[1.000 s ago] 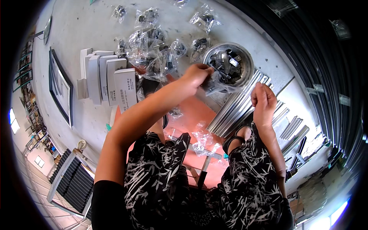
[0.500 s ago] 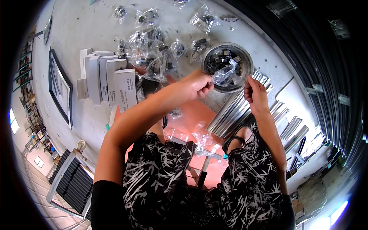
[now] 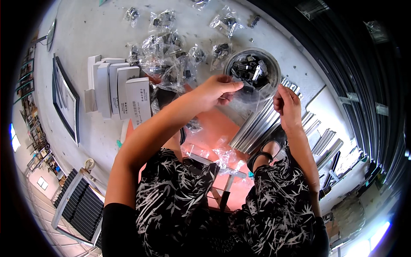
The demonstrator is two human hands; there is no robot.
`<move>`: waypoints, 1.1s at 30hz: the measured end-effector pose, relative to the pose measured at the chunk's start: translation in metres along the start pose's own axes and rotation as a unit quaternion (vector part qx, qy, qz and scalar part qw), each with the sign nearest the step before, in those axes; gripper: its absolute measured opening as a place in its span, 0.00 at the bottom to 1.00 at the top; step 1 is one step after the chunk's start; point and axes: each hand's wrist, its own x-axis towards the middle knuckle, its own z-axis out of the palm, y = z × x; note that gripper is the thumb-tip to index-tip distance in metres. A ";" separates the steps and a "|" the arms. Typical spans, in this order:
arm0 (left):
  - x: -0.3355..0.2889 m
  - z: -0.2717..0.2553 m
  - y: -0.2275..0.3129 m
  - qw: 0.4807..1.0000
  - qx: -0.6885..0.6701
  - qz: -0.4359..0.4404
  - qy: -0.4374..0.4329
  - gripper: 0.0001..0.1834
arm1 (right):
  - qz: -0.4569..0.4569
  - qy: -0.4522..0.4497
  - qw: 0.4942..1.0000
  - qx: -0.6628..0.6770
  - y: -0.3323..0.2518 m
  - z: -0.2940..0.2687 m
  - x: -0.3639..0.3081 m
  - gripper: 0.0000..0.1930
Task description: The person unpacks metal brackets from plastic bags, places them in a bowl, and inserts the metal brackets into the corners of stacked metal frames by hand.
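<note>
My left hand (image 3: 218, 91) and my right hand (image 3: 287, 103) pinch the two sides of a clear plastic bag (image 3: 255, 94), holding it stretched just below a round metal bowl (image 3: 274, 68). The bowl holds several small dark metal parts with a few silvery ones. The bag looks nearly empty. Both hands hover above the grey floor, near the bowl's lower rim.
A heap of clear bags with dark parts (image 3: 169, 55) lies left of the bowl. Several white boxes (image 3: 117, 92) stand in a row further left. Aluminium profiles (image 3: 261, 128) lie by my right knee. Empty bags (image 3: 222, 156) rest on an orange mat (image 3: 216, 128).
The bag was tipped over the bowl half a second ago; now it is lowered below the rim and held stretched between both hands. My right hand moved up toward the bowl.
</note>
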 end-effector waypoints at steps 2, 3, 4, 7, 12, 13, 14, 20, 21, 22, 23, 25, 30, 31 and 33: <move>0.000 -0.008 0.000 0.998 -0.031 -0.038 -0.040 0.12 | -0.002 -0.009 1.000 0.003 0.000 0.000 -0.001 0.17; 0.000 -0.011 0.001 0.992 -0.061 -0.075 -0.081 0.11 | 0.004 -0.013 1.000 -0.003 -0.001 -0.002 -0.002 0.17; -0.003 -0.006 0.004 0.992 -0.062 -0.076 -0.081 0.11 | 0.011 -0.015 1.000 -0.009 -0.001 -0.004 -0.003 0.17; -0.007 0.005 0.008 0.989 -0.115 -0.091 0.011 0.11 | 0.013 -0.012 0.999 -0.050 -0.003 -0.004 -0.004 0.17; -0.001 -0.006 -0.006 0.986 -0.093 -0.136 -0.032 0.19 | 0.061 -0.041 0.996 -0.045 0.006 -0.007 -0.004 0.17; -0.002 -0.005 -0.004 0.989 -0.088 -0.116 -0.034 0.19 | 0.060 -0.053 0.995 -0.054 0.005 -0.007 -0.004 0.17; -0.005 -0.002 -0.003 0.989 -0.088 -0.115 -0.035 0.19 | 0.060 -0.053 0.995 -0.054 0.005 -0.007 -0.004 0.17; 0.002 -0.015 -0.028 0.996 0.069 0.047 -0.045 0.16 | -0.066 -0.071 0.975 -0.201 0.003 0.000 0.009 0.16; 0.001 -0.019 -0.031 0.977 0.209 0.036 -0.014 0.15 | -0.204 -0.046 0.918 -0.337 -0.004 0.001 0.020 0.12; 0.001 -0.023 -0.040 0.956 0.289 0.038 -0.029 0.17 | -0.284 -0.032 0.875 -0.390 -0.014 0.005 0.034 0.10; -0.005 -0.031 -0.051 0.928 0.369 0.038 -0.033 0.18 | -0.364 -0.024 0.825 -0.431 -0.027 0.018 0.050 0.10; -0.006 -0.042 -0.081 0.826 0.542 0.114 -0.100 0.27 | -0.419 -0.028 0.756 -0.502 -0.052 0.040 0.086 0.14; -0.009 -0.029 -0.075 0.771 0.624 0.108 -0.071 0.35 | -0.396 -0.092 0.651 -0.641 -0.067 0.089 0.170 0.14; -0.005 -0.030 -0.071 0.775 0.618 0.129 -0.028 0.31 | -0.305 -0.088 0.684 -0.657 -0.063 0.097 0.184 0.12; -0.005 -0.036 -0.063 0.778 0.609 0.153 0.020 0.27 | -0.216 -0.083 0.708 -0.668 -0.056 0.105 0.196 0.11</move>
